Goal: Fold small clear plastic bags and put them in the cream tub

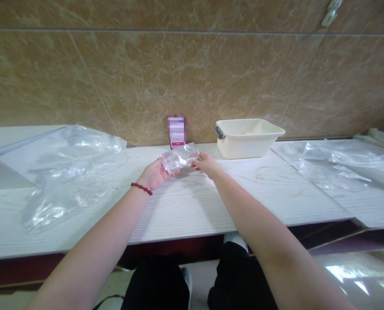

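Observation:
Both of my hands hold a small crumpled clear plastic bag (181, 157) just above the white tabletop (185, 206). My left hand (155, 173), with a red bead bracelet on its wrist, cups the bag's left end from below with curled fingers. My right hand (206, 164) pinches the bag's right end. What is inside the bag I cannot make out.
A cream plastic tub (248, 137) with a grey handle stands at the back right by the marble wall. A small red and white card (176, 131) leans on the wall. Large clear plastic sheets lie at left (72, 168) and right (347, 165). The table's front edge runs near my legs.

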A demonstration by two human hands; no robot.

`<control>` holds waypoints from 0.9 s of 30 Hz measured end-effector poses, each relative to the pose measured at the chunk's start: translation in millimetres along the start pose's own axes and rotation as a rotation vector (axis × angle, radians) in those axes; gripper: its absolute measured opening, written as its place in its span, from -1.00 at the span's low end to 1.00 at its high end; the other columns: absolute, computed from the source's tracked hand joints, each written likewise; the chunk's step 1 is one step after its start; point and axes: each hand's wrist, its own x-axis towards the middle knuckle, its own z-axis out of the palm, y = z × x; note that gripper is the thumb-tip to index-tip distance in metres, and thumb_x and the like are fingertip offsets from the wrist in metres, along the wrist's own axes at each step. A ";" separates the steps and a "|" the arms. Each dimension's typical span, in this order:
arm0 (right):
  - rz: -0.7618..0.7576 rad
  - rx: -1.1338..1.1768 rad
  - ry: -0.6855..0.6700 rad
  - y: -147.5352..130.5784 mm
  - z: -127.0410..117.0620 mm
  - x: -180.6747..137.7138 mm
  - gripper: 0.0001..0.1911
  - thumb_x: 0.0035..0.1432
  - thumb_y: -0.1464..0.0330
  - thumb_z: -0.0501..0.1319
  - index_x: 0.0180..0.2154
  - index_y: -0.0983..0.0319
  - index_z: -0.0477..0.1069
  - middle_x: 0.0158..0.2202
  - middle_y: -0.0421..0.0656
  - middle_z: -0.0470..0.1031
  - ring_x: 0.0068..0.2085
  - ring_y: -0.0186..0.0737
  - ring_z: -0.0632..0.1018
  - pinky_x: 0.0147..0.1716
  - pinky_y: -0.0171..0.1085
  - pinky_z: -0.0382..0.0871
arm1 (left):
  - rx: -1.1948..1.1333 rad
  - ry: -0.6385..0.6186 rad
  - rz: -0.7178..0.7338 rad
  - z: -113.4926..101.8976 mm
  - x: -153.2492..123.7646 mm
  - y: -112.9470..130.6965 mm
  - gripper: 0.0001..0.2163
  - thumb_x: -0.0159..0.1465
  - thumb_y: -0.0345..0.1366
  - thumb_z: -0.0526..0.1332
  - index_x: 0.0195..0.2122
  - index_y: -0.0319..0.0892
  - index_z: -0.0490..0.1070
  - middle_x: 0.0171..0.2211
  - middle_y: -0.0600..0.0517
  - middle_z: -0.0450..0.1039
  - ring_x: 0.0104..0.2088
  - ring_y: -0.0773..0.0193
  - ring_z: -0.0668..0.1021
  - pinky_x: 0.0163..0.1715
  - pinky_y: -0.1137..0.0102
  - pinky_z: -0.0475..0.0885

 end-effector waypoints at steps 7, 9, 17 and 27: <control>-0.137 -0.289 0.113 3.7 -7.5 1.9 -0.76 -0.15 0.28 0.16 -0.38 0.24 0.43 -0.48 -0.21 0.41 -0.41 -0.35 0.40 -0.43 -0.39 0.23 | 0.009 0.015 -0.004 -1.2 -1.0 1.4 -0.76 0.19 -0.34 -0.05 -0.16 -0.19 0.29 -0.18 -0.06 0.38 -0.22 0.21 0.45 -0.28 0.19 0.38; -0.187 -0.240 0.076 3.8 -9.2 1.7 -0.76 -0.13 0.29 0.15 -0.36 0.23 0.43 -0.39 -0.22 0.43 -0.34 -0.34 0.40 -0.36 -0.39 0.23 | 0.015 0.012 -0.020 -2.3 -0.9 1.9 -0.76 0.18 -0.34 -0.04 -0.15 -0.20 0.29 -0.20 -0.07 0.39 -0.24 0.21 0.45 -0.29 0.20 0.39; -0.172 -0.125 -0.011 9.6 -8.0 7.2 -0.77 -0.15 0.31 0.17 -0.39 0.29 0.43 -0.47 -0.19 0.44 -0.45 -0.40 0.40 -0.44 -0.42 0.23 | 0.082 -0.039 -0.030 -5.7 -1.2 1.1 -0.81 0.13 -0.43 0.03 -0.23 -0.21 0.32 -0.25 -0.07 0.41 -0.29 0.23 0.47 -0.37 0.29 0.42; -0.075 -0.021 -0.013 1.9 -4.5 3.3 -0.86 -0.09 0.35 0.17 -0.47 0.32 0.35 -0.59 -0.18 0.39 -0.56 -0.46 0.38 -0.56 -0.46 0.24 | 0.202 -0.073 -0.003 -8.3 -2.2 -3.3 -0.58 -0.02 -0.63 0.13 -0.13 -0.16 0.26 -0.23 -0.06 0.38 -0.34 0.31 0.48 -0.42 0.46 0.42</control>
